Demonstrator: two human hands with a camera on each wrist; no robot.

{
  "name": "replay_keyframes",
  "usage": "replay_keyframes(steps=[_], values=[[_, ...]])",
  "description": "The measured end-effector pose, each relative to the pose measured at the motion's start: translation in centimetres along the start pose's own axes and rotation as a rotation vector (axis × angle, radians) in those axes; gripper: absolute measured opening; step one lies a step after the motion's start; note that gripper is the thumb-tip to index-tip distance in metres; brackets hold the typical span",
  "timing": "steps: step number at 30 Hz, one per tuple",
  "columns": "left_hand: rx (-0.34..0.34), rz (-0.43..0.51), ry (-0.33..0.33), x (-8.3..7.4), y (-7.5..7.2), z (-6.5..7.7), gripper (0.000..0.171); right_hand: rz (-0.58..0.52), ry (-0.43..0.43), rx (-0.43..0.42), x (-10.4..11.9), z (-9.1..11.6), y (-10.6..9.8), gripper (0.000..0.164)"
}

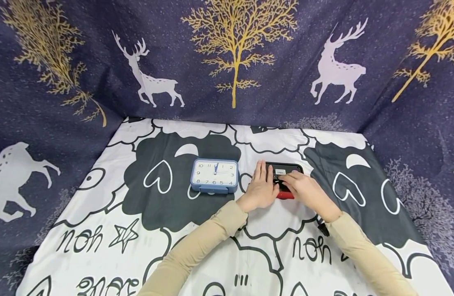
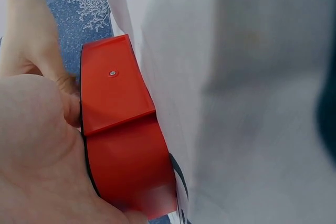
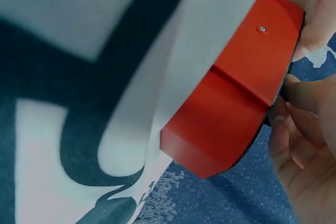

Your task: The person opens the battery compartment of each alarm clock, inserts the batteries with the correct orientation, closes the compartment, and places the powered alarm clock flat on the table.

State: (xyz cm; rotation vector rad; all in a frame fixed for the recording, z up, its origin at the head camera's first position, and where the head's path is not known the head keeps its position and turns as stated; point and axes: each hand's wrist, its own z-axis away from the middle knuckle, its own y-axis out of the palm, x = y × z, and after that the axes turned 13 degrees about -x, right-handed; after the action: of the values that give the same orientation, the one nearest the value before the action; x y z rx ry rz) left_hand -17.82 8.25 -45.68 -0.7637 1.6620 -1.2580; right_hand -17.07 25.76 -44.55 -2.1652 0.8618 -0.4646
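A red alarm clock (image 1: pixel 284 195) with a black back lies back side up on the cloth, a white label (image 1: pixel 280 172) on its back. My left hand (image 1: pixel 260 190) rests over its left side, fingers straight, thumb near the lower edge. On the back, my right hand (image 1: pixel 309 192) pinches a small black part (image 1: pixel 277 181) between thumb and fingers. Both wrist views show the clock's red side (image 2: pixel 123 161), with a small screw (image 3: pixel 262 29) in it. My fingers partly hide the black part.
A blue alarm clock (image 1: pixel 214 176) with a white face stands to the left of my hands. The table cloth (image 1: pixel 145 255) is white with black cartoon drawings. Behind it hangs a dark blue curtain (image 1: pixel 278 94) with deer and gold trees.
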Motion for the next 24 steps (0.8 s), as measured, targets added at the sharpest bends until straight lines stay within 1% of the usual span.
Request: replay_keyframes(steps=[6, 10, 14, 24], values=[[0.011, 0.005, -0.005, 0.0, 0.0, 0.0, 0.063, 0.035, 0.077, -0.038, -0.1, 0.2, -0.8, 0.02], [0.011, 0.008, -0.001, 0.1, 0.0, -0.1, 0.064, 0.049, 0.127, -0.067, -0.1, 0.6, -1.5, 0.022], [0.009, 0.014, -0.001, 0.1, -0.1, -0.2, 0.063, 0.054, 0.156, -0.081, -0.1, 0.9, -2.0, 0.022], [0.001, 0.036, -0.005, 0.2, 0.2, 0.0, 0.063, 0.04, 0.128, -0.121, 0.0, 1.7, -2.1, 0.025]])
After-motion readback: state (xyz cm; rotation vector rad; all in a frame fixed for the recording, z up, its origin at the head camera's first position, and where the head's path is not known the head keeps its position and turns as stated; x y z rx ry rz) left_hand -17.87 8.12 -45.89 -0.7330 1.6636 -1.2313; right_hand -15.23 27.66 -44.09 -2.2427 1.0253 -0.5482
